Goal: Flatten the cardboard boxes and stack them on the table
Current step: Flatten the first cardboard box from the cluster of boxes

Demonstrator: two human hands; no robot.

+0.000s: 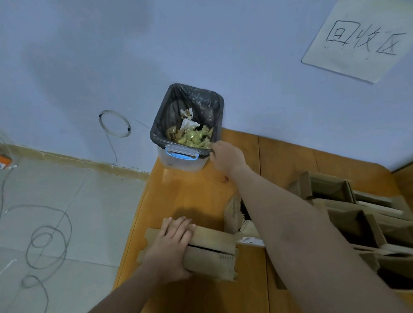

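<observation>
On the wooden table (193, 193), near its left edge, lies a small cardboard box (206, 250) that is partly pressed down, with a dark slit open along its upper side. The left hand (168, 248) lies on the left part of this box; the fingers are laid over its top edge and the thumb side is against its near face, so the hand holds the box in a loose grasp. The right arm reaches far forward across the table, and the right hand (227, 156) is at the near right corner of a small bin (189, 126) that stands at the far left corner of the table, against the pale wall. The fingers of this hand are bent at the rim of the bin, where the black bag (197, 101) is folded over the edge, but I cannot tell if they pinch the bag, or something small, or only touch it. The bin is of clear plastic with a blue clip (181, 154) on its near side, and inside the bag there are green scraps and some crumpled paper. To the right of the arm, several more cardboard boxes (364, 219) stand open and not flattened, close one to another, and one more lies between the arm and the held box. On the wall at the upper right is fixed a paper sign (360, 38) with handwritten characters. On the tiled floor at the left lie thin cables (48, 238) in loops.
</observation>
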